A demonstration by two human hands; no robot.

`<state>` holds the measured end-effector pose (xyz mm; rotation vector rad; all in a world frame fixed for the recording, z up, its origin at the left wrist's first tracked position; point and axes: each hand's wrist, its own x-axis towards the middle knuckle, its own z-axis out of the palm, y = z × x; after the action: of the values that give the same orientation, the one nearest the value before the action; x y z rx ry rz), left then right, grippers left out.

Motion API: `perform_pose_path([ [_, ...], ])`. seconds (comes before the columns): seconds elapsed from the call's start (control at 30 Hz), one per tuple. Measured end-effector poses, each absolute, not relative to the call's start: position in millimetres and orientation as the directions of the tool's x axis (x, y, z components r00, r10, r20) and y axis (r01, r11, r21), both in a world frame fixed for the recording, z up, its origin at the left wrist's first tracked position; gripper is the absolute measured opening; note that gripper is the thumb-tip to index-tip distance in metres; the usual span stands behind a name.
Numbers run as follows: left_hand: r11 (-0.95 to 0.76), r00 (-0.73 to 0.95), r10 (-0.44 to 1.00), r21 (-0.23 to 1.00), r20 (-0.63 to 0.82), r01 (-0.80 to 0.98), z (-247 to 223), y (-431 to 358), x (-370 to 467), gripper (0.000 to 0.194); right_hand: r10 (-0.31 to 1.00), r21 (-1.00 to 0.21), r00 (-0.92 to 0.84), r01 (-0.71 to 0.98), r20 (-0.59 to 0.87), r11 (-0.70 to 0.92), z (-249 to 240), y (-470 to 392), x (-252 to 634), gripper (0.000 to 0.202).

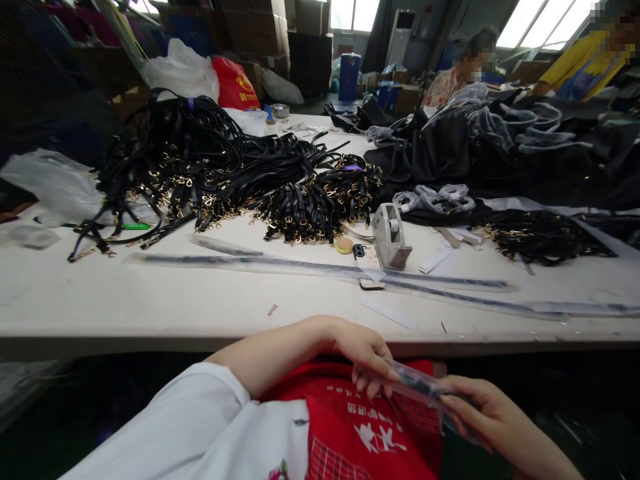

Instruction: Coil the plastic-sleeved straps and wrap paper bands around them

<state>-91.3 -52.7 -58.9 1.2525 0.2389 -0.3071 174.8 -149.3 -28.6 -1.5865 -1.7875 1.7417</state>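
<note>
White table fills the mid-frame, side to side. Black material heaped upper right, clear plastic on top. Black straps with gold clasps piled upper left, spilling toward centre. Red apron on me, bottom centre, white print upside down. Two long plastic-wrapped strips lie roughly level across the table, near its front edge, one crossing the phone. Person in yellow, upper right corner.

My left hand, lower centre, and my right hand, lower right, are both in front of the table edge. Short plastic-wrapped dark piece between them, lower right of centre, over the apron, tilted down to the right. Left thumb and fingers clamped on its left end; right thumb and fingers clamped on its right part. Plastic hangs past my right fingers.

Tape dispenser right of centre, on the table. Phone just left of it. Yellow-rimmed disc beside phone. Small beige scrap left of centre, near the front edge.
</note>
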Motion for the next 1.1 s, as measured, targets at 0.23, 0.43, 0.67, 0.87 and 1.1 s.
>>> perform_pose_path([
  [0.23,0.293,0.934,-0.185,0.89,-0.307,0.351,-62.2,-51.7,-82.9,0.057,0.739,-0.785,-0.485,0.613,-0.467,-0.094,-24.7,-139.8,158.1,0.042],
  [0.43,0.269,0.944,-0.139,0.906,-0.299,0.326,-60.7,-57.9,-73.4,0.051,0.696,-0.821,-0.542,0.558,-0.47,-0.121,-15.8,-136.6,137.2,0.033],
  [0.67,0.389,0.89,0.029,0.826,-0.454,0.409,-75.0,-64.1,-69.6,0.069,0.835,-0.698,-0.466,0.701,-0.292,0.147,-27.2,-136.7,119.9,0.029],
  [0.87,0.529,0.784,0.301,0.779,-0.543,0.337,-71.2,-64.5,-70.1,0.066,0.908,-0.37,-0.404,0.865,-0.113,0.339,-43.6,-140.7,140.8,0.036],
  [1.1,0.503,0.705,0.465,0.815,-0.536,0.288,-65.4,-64.4,-66.6,0.071,0.828,-0.135,-0.506,0.827,0.242,0.545,-42.8,-147.3,150.3,0.035],
])
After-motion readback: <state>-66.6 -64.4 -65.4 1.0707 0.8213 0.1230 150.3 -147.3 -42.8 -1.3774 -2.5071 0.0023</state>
